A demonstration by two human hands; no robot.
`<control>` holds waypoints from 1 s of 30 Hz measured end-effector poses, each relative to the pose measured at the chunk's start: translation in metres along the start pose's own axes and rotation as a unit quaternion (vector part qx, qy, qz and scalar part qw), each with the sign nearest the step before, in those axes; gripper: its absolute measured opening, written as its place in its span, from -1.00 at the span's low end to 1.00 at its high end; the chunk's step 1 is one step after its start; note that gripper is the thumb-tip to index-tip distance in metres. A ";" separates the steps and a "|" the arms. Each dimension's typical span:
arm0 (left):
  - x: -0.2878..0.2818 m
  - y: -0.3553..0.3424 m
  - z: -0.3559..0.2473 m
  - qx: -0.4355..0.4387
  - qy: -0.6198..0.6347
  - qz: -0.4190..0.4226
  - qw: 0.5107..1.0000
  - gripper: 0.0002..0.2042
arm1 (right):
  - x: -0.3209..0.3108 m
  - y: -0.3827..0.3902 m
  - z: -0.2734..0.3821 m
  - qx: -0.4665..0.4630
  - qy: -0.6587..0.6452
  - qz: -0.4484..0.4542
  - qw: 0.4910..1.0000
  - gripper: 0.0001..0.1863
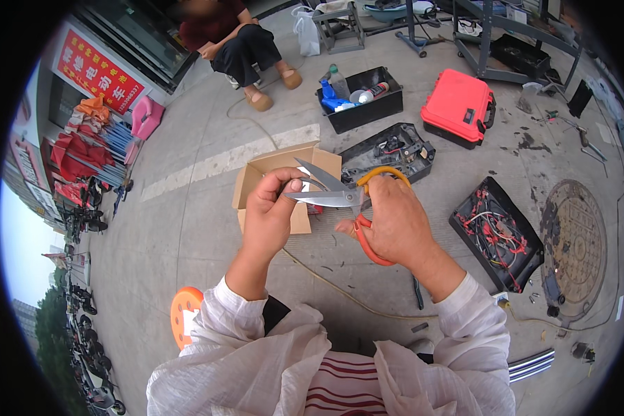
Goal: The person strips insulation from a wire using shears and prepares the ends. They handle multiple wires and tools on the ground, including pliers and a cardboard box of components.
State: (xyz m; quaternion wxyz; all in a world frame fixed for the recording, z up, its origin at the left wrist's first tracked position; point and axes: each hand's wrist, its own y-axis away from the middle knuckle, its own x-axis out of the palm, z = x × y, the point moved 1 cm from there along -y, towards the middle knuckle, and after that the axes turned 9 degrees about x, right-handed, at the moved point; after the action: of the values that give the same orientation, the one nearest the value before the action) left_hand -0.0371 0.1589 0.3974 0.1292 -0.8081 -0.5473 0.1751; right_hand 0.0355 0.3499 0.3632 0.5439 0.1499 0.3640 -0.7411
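Note:
My right hand (395, 222) grips a pair of scissors (340, 194) by its orange handles, with the steel blades spread apart and pointing left. My left hand (270, 215) is closed at the blade tips, thumb on top, pinching something small and thin that I cannot make out. Both hands are held up in front of me above the grey pavement. Right behind the hands, an open cardboard box (270, 166) lies on the ground.
A black open tray with red and white wires (499, 232) lies to the right, near a round manhole cover (575, 246). Farther off stand a red case (457, 107), a black bin with bottles (360, 100) and a black tool case (392, 149). A person sits at the back (243, 48). An orange stool (185, 312) is beside me.

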 end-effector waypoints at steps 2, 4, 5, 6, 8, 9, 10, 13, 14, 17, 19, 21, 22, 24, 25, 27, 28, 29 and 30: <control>0.000 0.001 -0.001 -0.002 0.000 0.002 1.000 -0.86 | 0.000 0.000 0.003 -0.005 0.012 -0.009 1.000 -0.27; -0.001 0.002 -0.001 -0.008 0.003 0.004 1.000 -0.86 | 0.001 0.001 0.005 -0.001 0.020 -0.006 1.000 -0.27; 0.000 0.002 -0.001 -0.011 0.004 0.001 1.000 -0.86 | 0.001 0.001 0.005 0.001 0.024 -0.006 1.000 -0.27; 0.000 0.002 -0.002 -0.014 0.006 -0.001 1.000 -0.86 | 0.001 0.001 0.006 -0.002 0.026 -0.012 1.000 -0.27; 0.001 0.002 -0.002 -0.016 0.004 -0.003 1.000 -0.87 | 0.002 0.002 0.006 -0.008 0.030 -0.024 0.999 -0.27; 0.001 0.002 -0.002 -0.014 0.001 -0.002 1.000 -0.87 | 0.003 0.002 0.007 -0.002 0.031 -0.016 0.999 -0.27; 0.002 0.002 -0.002 -0.013 -0.003 -0.001 1.000 -0.87 | 0.005 0.003 0.007 0.004 0.032 -0.009 0.999 -0.27; -0.002 0.001 0.000 -0.018 -0.007 -0.001 1.000 -0.86 | 0.007 0.004 0.008 0.020 0.038 0.012 0.999 -0.27; -0.002 0.001 0.000 -0.019 -0.007 -0.002 1.000 -0.86 | 0.008 0.004 0.009 0.025 0.040 0.019 0.999 -0.26; -0.001 0.001 0.001 -0.023 0.002 -0.007 1.000 -0.87 | 0.010 0.003 0.009 0.031 0.042 0.027 0.998 -0.26; -0.002 0.001 0.003 -0.027 0.018 -0.013 0.999 -0.87 | 0.015 0.004 0.007 0.053 0.032 0.036 0.997 -0.24; -0.001 -0.001 0.002 -0.044 0.022 -0.011 0.999 -0.86 | 0.019 0.005 0.005 0.068 0.030 0.044 0.996 -0.23; -0.001 -0.001 0.001 -0.053 0.023 -0.010 0.998 -0.86 | 0.020 0.006 0.004 0.072 0.033 0.047 0.996 -0.22; -0.001 -0.001 0.002 -0.063 0.040 -0.010 0.997 -0.86 | 0.021 0.006 0.003 0.075 0.033 0.047 0.996 -0.22; -0.001 -0.001 0.003 -0.067 0.049 -0.010 0.996 -0.86 | 0.021 0.008 0.002 0.076 0.030 0.045 0.996 -0.22; 0.001 -0.001 0.002 -0.071 0.046 -0.019 0.996 -0.86 | 0.022 0.008 0.003 0.080 0.031 0.045 0.995 -0.23; 0.001 -0.001 0.002 -0.074 0.046 -0.024 0.996 -0.86 | 0.022 0.008 0.004 0.082 0.036 0.048 0.995 -0.23; 0.001 -0.002 0.002 -0.080 0.054 -0.017 0.995 -0.86 | 0.022 0.007 0.005 0.084 0.042 0.049 0.994 -0.24; 0.001 -0.002 0.001 -0.086 0.063 -0.011 0.994 -0.86 | 0.023 0.008 0.005 0.095 0.042 0.057 0.993 -0.24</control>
State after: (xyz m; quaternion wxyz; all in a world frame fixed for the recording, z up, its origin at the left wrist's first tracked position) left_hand -0.0390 0.1601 0.3977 0.0954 -0.8196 -0.5600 0.0747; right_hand 0.0354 0.3291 0.3488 0.5528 0.2526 0.3050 -0.7332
